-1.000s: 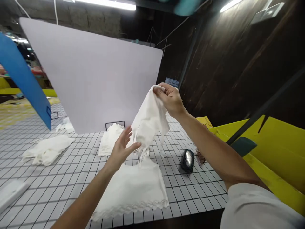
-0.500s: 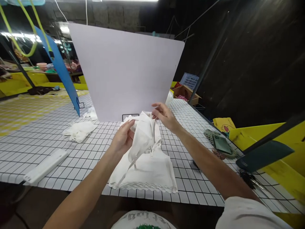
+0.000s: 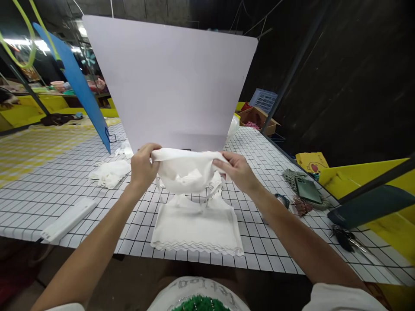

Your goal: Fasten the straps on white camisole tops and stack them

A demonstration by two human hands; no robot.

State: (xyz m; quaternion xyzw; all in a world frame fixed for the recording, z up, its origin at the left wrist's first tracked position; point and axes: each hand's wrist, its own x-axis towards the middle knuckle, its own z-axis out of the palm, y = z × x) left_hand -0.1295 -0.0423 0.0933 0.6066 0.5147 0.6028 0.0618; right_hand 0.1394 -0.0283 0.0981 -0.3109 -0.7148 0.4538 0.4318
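Note:
A white strappy garment [image 3: 184,172], perhaps a camisole or bra top, is stretched sideways between my two hands above the table. My left hand [image 3: 145,166] pinches its upper left corner. At the opposite end, my right hand [image 3: 238,170] has thumb and fingers closed on the cloth. Below it lies a stack of folded white tops [image 3: 197,222] with wavy hems toward me and thin straps at the far end. The held cloth hides part of the far side of that stack.
A large white board [image 3: 171,86] stands behind the work, a blue board [image 3: 76,86] to its left. White crumpled garments [image 3: 110,172] and a white power strip [image 3: 69,219] lie left. At right are a phone [image 3: 308,190], keys [image 3: 348,239] and a yellow bag [image 3: 311,163].
The bunched white garment has been spread out wide. My left hand has moved left and up, my right hand slightly right and down, and the view has shifted a little.

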